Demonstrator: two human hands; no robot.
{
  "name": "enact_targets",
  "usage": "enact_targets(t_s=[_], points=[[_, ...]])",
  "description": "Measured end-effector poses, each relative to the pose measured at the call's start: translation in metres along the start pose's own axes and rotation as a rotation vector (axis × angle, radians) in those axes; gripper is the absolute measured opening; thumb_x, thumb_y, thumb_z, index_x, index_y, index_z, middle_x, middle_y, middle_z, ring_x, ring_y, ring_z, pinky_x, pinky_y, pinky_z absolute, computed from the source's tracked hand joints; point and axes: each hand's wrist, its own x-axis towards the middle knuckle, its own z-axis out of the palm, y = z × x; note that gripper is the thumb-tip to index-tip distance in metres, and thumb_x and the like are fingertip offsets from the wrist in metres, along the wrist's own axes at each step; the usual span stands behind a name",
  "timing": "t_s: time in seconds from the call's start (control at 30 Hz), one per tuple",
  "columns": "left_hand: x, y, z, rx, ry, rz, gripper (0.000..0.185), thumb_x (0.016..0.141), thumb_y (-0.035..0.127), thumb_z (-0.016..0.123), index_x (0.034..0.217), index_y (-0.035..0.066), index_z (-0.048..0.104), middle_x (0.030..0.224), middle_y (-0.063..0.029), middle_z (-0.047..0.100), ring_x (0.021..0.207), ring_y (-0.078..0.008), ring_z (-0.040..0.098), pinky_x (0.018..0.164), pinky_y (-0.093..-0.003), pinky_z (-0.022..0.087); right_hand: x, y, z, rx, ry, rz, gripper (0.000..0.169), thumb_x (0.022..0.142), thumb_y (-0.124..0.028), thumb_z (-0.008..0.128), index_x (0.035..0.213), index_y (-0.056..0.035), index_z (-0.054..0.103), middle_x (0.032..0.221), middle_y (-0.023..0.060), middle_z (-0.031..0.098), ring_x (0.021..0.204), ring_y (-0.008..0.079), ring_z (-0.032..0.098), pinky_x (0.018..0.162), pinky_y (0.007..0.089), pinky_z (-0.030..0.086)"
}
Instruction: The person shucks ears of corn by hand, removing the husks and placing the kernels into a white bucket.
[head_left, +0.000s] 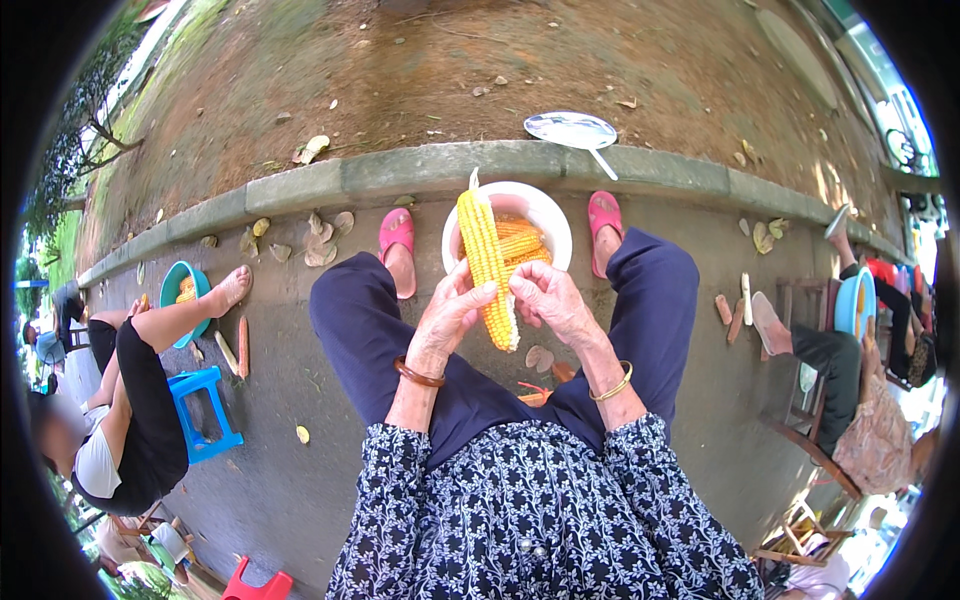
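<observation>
An ear of yellow corn (484, 251) lies lengthwise between my hands, above the near rim of a white basin (560, 225). My left hand (454, 307) is closed around the ear's left side, thumb on top of the kernels. Against its right edge, where a strip is bare of kernels, rest the bent thumb and fingers of my right hand (551, 300); whether loose kernels are in them cannot be told. More ears of corn (521, 244) lie inside the basin, partly hidden by the held one.
A stone curb (450, 166) runs beyond the basin, with a white hand fan (574, 131) on it. At left, a seated person (142, 405) has a teal basin (202, 285) and blue stool (206, 416). Another person sits at right by a blue basin (847, 300); bare cobs (244, 349) lie about.
</observation>
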Motion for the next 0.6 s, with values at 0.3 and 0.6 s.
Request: enact_targets(t_s=[0.3,0.6], points=[[-0.001,0.002,0.002,-0.062,0.02,-0.028,0.056,0.075,0.003,0.062,0.123,-0.001,0.034,0.118,-0.0086,0.045,0.108,-0.0168,0.045,0.092,-0.0293,0.037,-0.003,0.002,0.012,-0.03,0.047,-0.043,0.019,0.083,-0.02,0.057,0.086,-0.0031,0.049,0.071,-0.0031,0.049,0.058,0.0025,0.045,0.047,0.0159,0.036],[0.0,0.001,0.002,-0.101,0.018,-0.036,0.056,0.075,0.003,0.062,0.123,-0.002,0.034,0.117,-0.0091,0.046,0.107,-0.0171,0.046,0.092,-0.0298,0.038,0.001,0.014,0.009,-0.199,0.079,-0.241,0.011,0.085,-0.016,0.052,0.088,-0.0055,0.049,0.072,-0.0049,0.048,0.058,0.0005,0.044,0.049,0.0141,0.037]])
